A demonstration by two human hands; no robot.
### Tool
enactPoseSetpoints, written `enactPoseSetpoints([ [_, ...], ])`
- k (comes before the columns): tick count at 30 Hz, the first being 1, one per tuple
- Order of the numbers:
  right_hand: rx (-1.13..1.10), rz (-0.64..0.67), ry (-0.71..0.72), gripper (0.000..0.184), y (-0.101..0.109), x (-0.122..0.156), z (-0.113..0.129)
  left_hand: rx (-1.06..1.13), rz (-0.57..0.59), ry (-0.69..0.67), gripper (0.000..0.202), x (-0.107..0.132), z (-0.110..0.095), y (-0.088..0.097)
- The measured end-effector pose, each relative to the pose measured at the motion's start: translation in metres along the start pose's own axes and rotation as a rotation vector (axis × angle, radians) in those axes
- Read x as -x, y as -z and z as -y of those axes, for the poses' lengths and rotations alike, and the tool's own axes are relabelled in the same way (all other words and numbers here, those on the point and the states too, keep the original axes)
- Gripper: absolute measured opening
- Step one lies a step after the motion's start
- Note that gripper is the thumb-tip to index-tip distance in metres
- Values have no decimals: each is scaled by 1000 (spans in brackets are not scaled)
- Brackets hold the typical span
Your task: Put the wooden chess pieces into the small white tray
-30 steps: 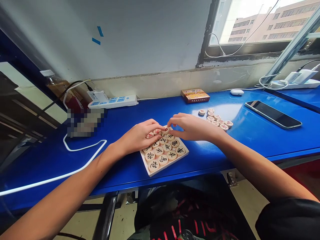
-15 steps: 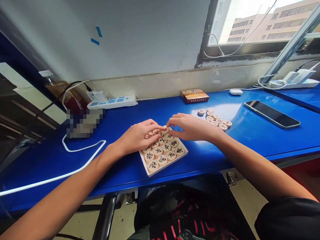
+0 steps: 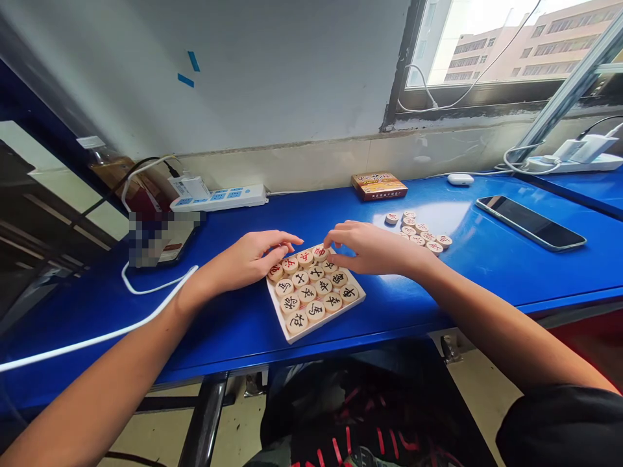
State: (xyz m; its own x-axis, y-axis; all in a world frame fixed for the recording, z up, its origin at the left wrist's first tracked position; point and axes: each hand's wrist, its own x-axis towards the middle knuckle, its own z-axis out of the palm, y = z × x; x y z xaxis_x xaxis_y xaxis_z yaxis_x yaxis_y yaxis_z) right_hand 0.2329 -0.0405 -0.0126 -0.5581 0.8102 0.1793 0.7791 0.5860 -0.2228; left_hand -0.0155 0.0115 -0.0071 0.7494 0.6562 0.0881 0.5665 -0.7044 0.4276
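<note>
A shallow white tray near the front of the blue table holds several round wooden chess pieces with black and red characters, laid in rows. My left hand lies at the tray's far left corner, fingers stretched out flat, holding nothing. My right hand rests at the tray's far right corner, its fingertips bent down onto the back-row piece there. Behind my right hand lies a loose group of several more pieces.
A small brown box and a white power strip sit by the wall. A phone lies to the right, a white earbud case behind it. A white cable runs across the left side.
My left hand has drawn back to the left off the tray, uncovering the back row of pieces. My right hand has hardly moved.
</note>
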Motion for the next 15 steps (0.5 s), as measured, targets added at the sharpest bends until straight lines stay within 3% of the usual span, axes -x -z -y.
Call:
enactPoseSetpoints([
  [5,-1,-11,-5,28,0,0,1,121,162,33,38,6,4,11],
  [10,0,-6,14,28,2,0,1,120,186,56,41,8,6,16],
  [12,-16,-44,4,29,4,-1,-11,128,170,72,41,7,7,16],
  [15,30,-208,-124,31,5,0,-49,108,91,103,39,5,9,15],
])
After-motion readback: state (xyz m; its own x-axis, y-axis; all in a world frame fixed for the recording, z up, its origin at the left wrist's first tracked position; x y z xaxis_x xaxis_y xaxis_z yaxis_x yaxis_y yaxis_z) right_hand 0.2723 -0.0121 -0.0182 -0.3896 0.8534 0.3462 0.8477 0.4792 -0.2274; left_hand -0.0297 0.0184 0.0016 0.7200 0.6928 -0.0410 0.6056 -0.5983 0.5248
